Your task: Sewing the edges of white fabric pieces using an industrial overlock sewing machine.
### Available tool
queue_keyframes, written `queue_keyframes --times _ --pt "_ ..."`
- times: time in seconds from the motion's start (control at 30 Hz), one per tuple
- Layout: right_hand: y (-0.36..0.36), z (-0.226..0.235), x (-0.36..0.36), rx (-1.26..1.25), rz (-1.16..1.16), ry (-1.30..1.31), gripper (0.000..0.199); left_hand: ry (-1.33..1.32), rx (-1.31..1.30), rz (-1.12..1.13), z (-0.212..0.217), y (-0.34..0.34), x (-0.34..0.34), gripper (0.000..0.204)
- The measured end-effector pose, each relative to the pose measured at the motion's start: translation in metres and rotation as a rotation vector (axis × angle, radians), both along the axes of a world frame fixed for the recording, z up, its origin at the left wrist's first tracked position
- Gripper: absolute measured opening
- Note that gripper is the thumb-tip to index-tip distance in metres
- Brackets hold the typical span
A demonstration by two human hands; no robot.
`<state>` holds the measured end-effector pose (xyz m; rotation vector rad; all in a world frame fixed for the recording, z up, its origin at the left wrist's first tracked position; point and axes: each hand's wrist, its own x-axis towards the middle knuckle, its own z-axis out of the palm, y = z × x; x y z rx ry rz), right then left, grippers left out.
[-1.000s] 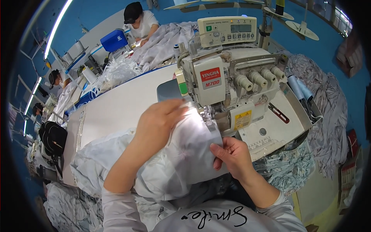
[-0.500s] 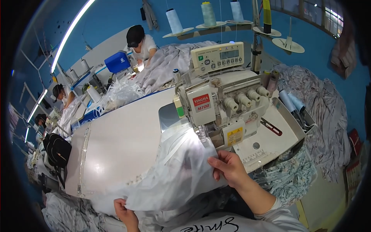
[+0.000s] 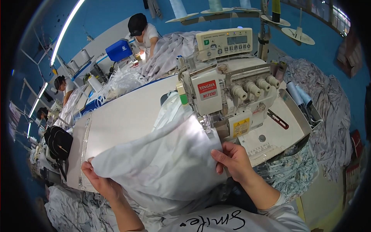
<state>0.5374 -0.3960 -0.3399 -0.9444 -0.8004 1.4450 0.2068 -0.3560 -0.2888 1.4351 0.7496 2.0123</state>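
A pale grey-white fabric piece (image 3: 166,154) runs from the overlock sewing machine (image 3: 232,92) down over the table's front edge. My left hand (image 3: 101,181) pinches its left edge and holds it raised above the table. Close to the lit presser foot (image 3: 206,124), my right hand (image 3: 232,160) grips the fabric's right edge between thumb and fingers. The cloth stretches slackly between both hands, and its far end lies under the machine's needle area. Some of the left fingers are hidden by the cloth.
Thread snips (image 3: 278,119) lie on the machine's right bed. Heaped grey fabric (image 3: 320,100) stands at the right, with patterned cloth (image 3: 290,174) below the bed. Thread cones (image 3: 178,8) sit on the rack above. A co-worker (image 3: 143,33) sews at the back left, near a black backpack (image 3: 58,145).
My left hand has moved up and left, lifting the fabric edge above the table. The right hand keeps its grip near the machine. The whole view has shifted slightly.
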Motion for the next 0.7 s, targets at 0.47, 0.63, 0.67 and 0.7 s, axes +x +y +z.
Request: queue_keyframes --times 0.47,0.63,0.67,0.7 --pt "-0.001 0.004 0.000 -0.022 0.005 -0.056 0.020 0.157 0.236 -0.100 0.052 0.074 -0.025 0.012" --pt "0.000 0.001 0.002 -0.038 0.001 -0.068 0.018 0.020 0.207 -0.101 0.080 0.106 -0.029 0.011" --pt "0.000 0.001 0.002 -0.037 0.004 -0.066 0.018 -0.008 0.219 -0.093 0.090 0.110 -0.029 0.013" --pt "-0.001 0.001 0.002 -0.030 0.015 -0.056 0.018 -0.006 0.221 -0.090 0.100 0.114 -0.029 0.013"
